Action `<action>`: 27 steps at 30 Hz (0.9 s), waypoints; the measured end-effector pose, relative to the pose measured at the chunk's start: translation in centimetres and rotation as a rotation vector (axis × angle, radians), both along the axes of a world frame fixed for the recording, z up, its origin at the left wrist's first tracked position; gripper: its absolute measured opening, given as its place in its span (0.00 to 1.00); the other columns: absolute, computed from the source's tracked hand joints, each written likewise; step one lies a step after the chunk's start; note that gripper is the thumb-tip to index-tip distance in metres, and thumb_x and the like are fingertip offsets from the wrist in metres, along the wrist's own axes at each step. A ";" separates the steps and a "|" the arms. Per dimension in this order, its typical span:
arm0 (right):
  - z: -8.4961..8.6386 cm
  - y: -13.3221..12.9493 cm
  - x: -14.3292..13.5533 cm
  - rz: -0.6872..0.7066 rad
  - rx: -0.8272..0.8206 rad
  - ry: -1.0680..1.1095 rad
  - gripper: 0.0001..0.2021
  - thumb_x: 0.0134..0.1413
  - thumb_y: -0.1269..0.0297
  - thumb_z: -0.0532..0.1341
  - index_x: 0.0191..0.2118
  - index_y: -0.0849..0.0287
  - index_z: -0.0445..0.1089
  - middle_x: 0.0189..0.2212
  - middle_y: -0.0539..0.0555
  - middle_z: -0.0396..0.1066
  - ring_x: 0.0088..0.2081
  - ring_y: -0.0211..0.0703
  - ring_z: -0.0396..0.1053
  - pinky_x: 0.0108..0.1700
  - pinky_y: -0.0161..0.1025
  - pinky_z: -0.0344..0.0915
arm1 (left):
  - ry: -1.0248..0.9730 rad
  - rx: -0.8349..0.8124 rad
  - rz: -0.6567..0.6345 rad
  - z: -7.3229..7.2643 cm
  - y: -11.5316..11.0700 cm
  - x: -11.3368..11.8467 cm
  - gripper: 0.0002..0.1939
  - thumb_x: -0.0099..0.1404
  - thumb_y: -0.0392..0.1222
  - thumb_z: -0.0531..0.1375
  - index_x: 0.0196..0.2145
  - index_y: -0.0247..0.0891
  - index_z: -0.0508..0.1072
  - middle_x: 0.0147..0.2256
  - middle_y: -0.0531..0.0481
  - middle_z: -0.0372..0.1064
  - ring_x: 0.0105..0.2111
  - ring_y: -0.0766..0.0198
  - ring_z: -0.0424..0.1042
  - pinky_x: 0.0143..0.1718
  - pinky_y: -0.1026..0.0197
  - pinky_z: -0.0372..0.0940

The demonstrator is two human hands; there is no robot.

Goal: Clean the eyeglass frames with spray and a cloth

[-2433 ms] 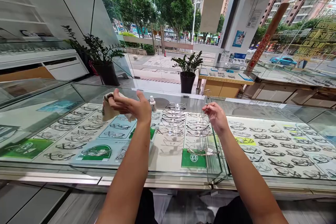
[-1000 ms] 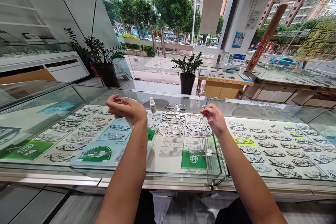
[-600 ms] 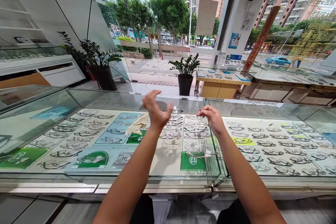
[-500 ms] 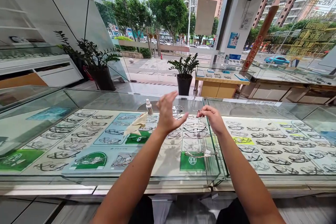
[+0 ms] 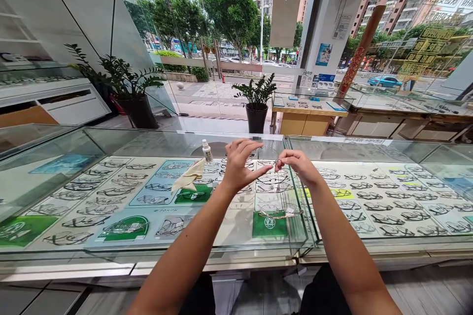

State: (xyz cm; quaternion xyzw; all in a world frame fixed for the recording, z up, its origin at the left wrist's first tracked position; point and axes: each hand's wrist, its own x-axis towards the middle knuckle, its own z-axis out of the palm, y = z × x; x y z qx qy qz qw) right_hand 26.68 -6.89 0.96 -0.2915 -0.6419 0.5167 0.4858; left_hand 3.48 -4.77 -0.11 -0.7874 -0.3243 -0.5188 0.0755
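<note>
Shifted since the earliest frame: left hand (image 5: 237, 167), from far left with a beige cloth (image 5: 190, 175) in its grip to just beside the right hand (image 5: 298, 163); cloth now out of the fingers, crumpled on top of the glass display case (image 5: 207, 264). Wire-rim glasses (image 5: 271, 149) raised above the case, between the two hands. Pinched at one side by right thumb and fingers; left hand spread wide, thumb well apart from fingers, about the other side (contact with the rim: cannot tell).

Near the cloth, a white bottle (image 5: 207, 151), standing on the glass, label too small to read. Under the glass, rows of display frames (image 5: 388, 219). Toward the near edge, a green card (image 5: 269, 230) with a white round emblem, partly behind another pair of glasses. Farther left, a blue mat (image 5: 140, 209) with pale lettering (faint, spelling uncertain).

Beyond the case, a potted plant (image 5: 256, 113). Gold characters (image 5: 424, 51) on the right-hand window, illegible. Far rim of the held glasses hard to separate from the frames behind. Both forearms cut off by the bottom edge.
</note>
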 end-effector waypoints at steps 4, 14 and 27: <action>1.7 0.4 1.0 -0.103 0.071 0.096 0.14 0.60 0.51 0.63 0.42 0.54 0.80 0.39 0.55 0.81 0.43 0.50 0.75 0.49 0.46 0.66 | -0.144 0.036 0.101 2.3 -0.3 -0.2 0.27 0.61 0.61 0.71 0.50 0.43 0.76 0.45 0.46 0.80 0.48 0.49 0.73 0.53 0.47 0.60; 12.0 -2.7 0.0 -0.674 0.518 -0.301 0.26 0.53 0.46 0.72 0.54 0.51 0.71 0.44 0.56 0.78 0.47 0.54 0.75 0.54 0.53 0.69 | -0.280 0.049 0.180 13.9 -1.4 0.7 0.24 0.61 0.59 0.72 0.48 0.43 0.75 0.44 0.48 0.78 0.46 0.52 0.74 0.53 0.48 0.63; 12.4 -3.9 -0.8 -0.846 0.619 -0.604 0.24 0.61 0.41 0.66 0.53 0.52 0.71 0.41 0.55 0.79 0.44 0.54 0.76 0.49 0.51 0.68 | -0.156 -0.137 0.148 13.7 -1.7 -0.9 0.25 0.60 0.62 0.71 0.45 0.43 0.75 0.44 0.47 0.78 0.45 0.51 0.76 0.49 0.49 0.67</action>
